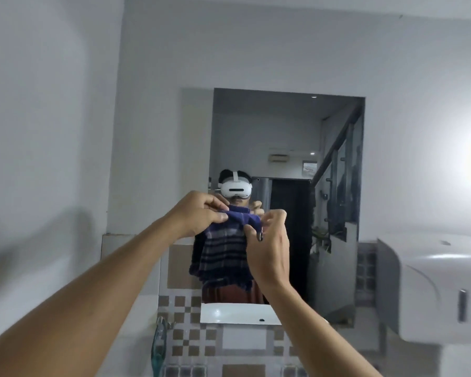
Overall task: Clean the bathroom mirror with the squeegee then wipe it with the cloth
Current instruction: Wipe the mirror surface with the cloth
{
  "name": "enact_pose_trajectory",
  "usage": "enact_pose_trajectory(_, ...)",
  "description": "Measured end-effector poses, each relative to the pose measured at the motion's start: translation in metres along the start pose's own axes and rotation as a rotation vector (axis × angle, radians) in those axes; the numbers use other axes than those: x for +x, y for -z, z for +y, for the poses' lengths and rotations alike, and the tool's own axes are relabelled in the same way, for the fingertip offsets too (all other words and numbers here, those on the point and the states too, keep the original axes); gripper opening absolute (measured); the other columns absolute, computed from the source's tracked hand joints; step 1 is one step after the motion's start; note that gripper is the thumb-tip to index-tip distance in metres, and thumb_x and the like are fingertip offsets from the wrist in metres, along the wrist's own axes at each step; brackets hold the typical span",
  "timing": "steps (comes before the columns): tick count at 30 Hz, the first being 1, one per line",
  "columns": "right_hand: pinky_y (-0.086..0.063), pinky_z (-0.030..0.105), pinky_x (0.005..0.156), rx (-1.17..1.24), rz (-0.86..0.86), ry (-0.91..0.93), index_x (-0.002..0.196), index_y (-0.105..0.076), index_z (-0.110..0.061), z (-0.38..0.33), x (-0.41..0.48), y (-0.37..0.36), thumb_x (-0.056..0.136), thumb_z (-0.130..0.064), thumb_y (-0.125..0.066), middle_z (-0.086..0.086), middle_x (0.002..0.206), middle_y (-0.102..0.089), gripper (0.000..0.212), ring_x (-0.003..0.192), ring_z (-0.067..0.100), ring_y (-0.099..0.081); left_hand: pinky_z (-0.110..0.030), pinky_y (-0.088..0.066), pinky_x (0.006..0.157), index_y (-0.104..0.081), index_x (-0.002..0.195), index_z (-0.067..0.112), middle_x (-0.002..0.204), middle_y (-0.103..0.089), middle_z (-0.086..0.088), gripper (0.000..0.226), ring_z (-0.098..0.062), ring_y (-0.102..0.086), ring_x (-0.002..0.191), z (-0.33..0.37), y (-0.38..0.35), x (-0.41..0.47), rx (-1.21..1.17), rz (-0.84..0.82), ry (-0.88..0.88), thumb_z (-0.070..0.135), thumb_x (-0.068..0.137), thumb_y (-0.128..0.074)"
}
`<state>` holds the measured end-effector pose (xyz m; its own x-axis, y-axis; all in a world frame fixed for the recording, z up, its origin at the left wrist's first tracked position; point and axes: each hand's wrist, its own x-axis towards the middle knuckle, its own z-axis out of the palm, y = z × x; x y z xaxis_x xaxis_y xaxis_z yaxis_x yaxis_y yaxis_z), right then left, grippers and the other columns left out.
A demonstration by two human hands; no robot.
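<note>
Before the one wall mirror (288,148), two hands raised: left hand (195,214) and right hand (268,247) each pinch one dark blue striped cloth (223,251), bunched on top, hanging between them.

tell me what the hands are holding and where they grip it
Both hold the blue striped cloth by its top edge: the left hand pinches one upper corner, the right hand the other, and it hangs before the mirror.

We can't read any text here. The white dispenser (433,287) right of our hands shows no legible label.
</note>
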<state>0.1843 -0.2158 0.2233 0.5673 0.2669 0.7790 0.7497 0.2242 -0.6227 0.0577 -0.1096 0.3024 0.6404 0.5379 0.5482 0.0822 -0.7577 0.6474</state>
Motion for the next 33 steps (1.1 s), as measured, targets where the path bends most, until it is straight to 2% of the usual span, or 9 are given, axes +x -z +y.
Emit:
enact_pose_trajectory(3,-0.058,0.043,0.082,-0.186,0.043,0.042,0.107,-0.05,-0.031,0.009,-0.006,0.01,0.098,-0.05,-0.049,-0.005,0.132,-0.049,0.021,0.114,0.025,-0.058,-0.035,-0.055,0.096,-0.076,0.086,0.018,0.097,-0.076,-0.001,0.008,-0.017,-0.071,0.097,0.027,-0.019,0.015,0.007,-0.052,-0.019,0.01,0.083,-0.078)
enact_pose_trajectory(6,-0.048,0.051,0.103,-0.279,-0.057,-0.019,0.142,-0.038,-0.032,0.007,-0.011,0.021,0.082,-0.088,-0.018,0.003,0.167,-0.015,0.084,0.147,0.027,-0.033,-0.026,-0.053,0.09,-0.078,0.089,0.019,0.099,-0.076,0.003,0.008,-0.013,-0.07,0.099,0.049,-0.034,0.025,-0.016,-0.081,-0.052,0.013,0.083,-0.079)
enact_pose_trajectory(8,-0.04,0.051,0.112,-0.293,-0.067,0.0,0.155,-0.018,-0.029,0.006,-0.008,0.026,0.078,-0.092,-0.017,0.001,0.17,-0.001,0.099,0.151,0.025,-0.023,-0.023,-0.053,0.085,-0.078,0.09,0.02,0.095,-0.076,0.002,0.009,-0.012,-0.07,0.097,0.063,-0.041,0.027,-0.082,-0.097,-0.064,0.014,0.083,-0.079)
enact_pose_trajectory(10,-0.031,0.048,0.119,-0.259,-0.033,0.034,0.158,-0.009,-0.028,0.006,-0.003,0.029,0.086,-0.082,-0.03,0.0,0.17,-0.002,0.093,0.153,0.023,-0.018,-0.026,-0.056,0.087,-0.078,0.094,0.017,0.096,-0.077,-0.004,0.01,-0.015,-0.071,0.097,0.075,-0.045,0.03,-0.148,-0.118,-0.079,0.014,0.085,-0.077)
enact_pose_trajectory(14,-0.026,0.036,0.118,-0.258,0.116,0.158,0.16,-0.016,-0.021,0.013,0.013,0.03,0.104,-0.033,-0.047,0.005,0.168,-0.015,0.065,0.15,0.026,-0.027,-0.031,-0.055,0.082,-0.077,0.103,0.011,0.1,-0.076,-0.008,0.016,-0.019,-0.07,0.092,0.087,-0.044,0.033,-0.304,-0.16,-0.077,0.016,0.094,-0.065)
enact_pose_trajectory(17,-0.035,0.042,0.114,-0.355,0.165,0.236,0.159,-0.023,-0.015,0.018,0.032,0.027,0.105,-0.017,-0.044,0.012,0.166,-0.023,0.058,0.14,0.03,-0.038,-0.035,-0.055,0.086,-0.074,0.105,0.013,0.101,-0.077,-0.009,0.021,-0.025,-0.072,0.1,0.072,-0.042,0.04,-0.452,0.016,-0.07,0.015,0.096,-0.056)
enact_pose_trajectory(21,-0.044,0.05,0.106,-0.427,0.18,0.316,0.157,-0.027,-0.01,0.017,0.07,0.02,0.104,-0.008,-0.043,0.017,0.162,-0.032,0.056,0.132,0.035,-0.044,-0.038,-0.057,0.09,-0.071,0.109,0.025,0.107,-0.075,0.002,0.022,-0.017,-0.069,0.1,0.018,-0.042,0.052,0.037,0.484,-0.179,0.024,0.094,-0.055)
enact_pose_trajectory(26,-0.047,0.055,0.101,-0.538,0.192,0.494,0.157,-0.03,-0.01,-0.017,0.134,0.009,0.098,-0.01,-0.039,0.02,0.158,-0.037,0.06,0.125,0.041,-0.049,-0.042,-0.051,0.102,-0.05,0.136,0.022,0.137,-0.052,-0.002,0.038,-0.024,-0.048,0.129,-0.043,-0.052,0.068,0.65,0.498,-0.431,0.034,0.1,-0.05)
enact_pose_trajectory(33,-0.042,0.055,0.107,-0.745,0.165,0.703,0.154,-0.037,-0.016,-0.061,0.22,-0.009,0.093,-0.012,-0.06,0.019,0.156,-0.038,0.066,0.124,0.044,-0.05,-0.046,-0.035,0.118,-0.037,0.153,0.017,0.161,-0.029,-0.018,0.07,-0.035,-0.03,0.148,-0.058,-0.06,0.088,0.877,0.481,-0.54,0.049,0.094,-0.057)
